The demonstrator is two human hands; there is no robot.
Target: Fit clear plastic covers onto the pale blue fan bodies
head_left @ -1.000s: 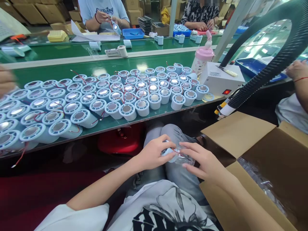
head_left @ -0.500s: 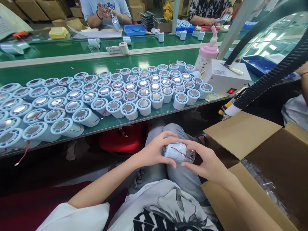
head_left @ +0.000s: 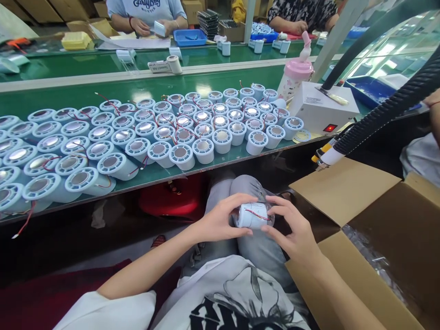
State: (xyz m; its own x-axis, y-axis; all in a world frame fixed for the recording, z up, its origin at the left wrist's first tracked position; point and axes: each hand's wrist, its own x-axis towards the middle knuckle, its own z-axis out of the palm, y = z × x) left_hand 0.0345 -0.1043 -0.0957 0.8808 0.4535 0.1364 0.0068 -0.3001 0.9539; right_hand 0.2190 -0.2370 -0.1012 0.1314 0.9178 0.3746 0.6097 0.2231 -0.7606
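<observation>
on the green bench (head_left: 103, 94) at the left stand many rows of white cylinders (head_left: 137, 137), red leads straggling among them, well apart from the lap below, where the left hand (head_left: 220, 222) has its fingers clamped round one end of a white cylinder with a red wire (head_left: 252, 215) held on its side over the knee. the right hand (head_left: 297, 233) has its fingers closed on the other end, where a clear wrap seems to sit, and beyond it an open cardboard box (head_left: 343, 192) lies just beside. a steady left grip, with the wire kept free of pinching, looks like the careful way.
</observation>
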